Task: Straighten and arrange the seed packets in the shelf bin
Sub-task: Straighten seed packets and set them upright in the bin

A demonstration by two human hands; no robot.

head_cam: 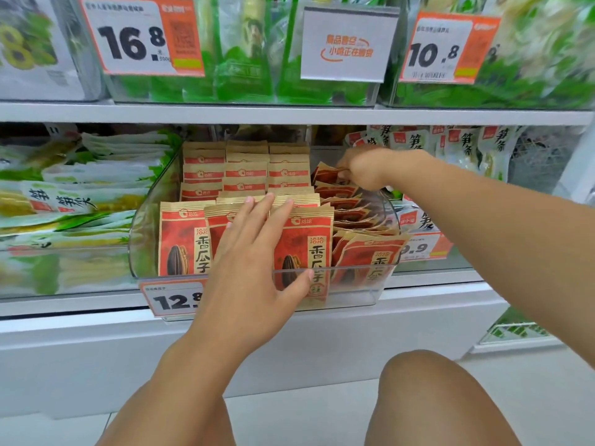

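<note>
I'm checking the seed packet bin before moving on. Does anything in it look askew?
Yes. The rightmost row of packets leans tilted and fanned, unlike the upright rows beside it. The right hand grips one at the back.

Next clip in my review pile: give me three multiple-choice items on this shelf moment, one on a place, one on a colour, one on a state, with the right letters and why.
1. Where does the left hand rest?
A. on the front packets in the clear bin
B. on the floor
C. on the upper shelf

2. What colour is the 12.8 price tag's border?
A. blue
B. orange
C. black

3. How do the packets in the right-hand row, under the right hand, lie?
A. upright and neat
B. tilted and jumbled
C. there are none

Answers: 1 A, its open fingers lie across the front packets; 2 B, an orange edge frames the white tag; 3 B, they lean over one another, while the other rows stand upright.
</note>
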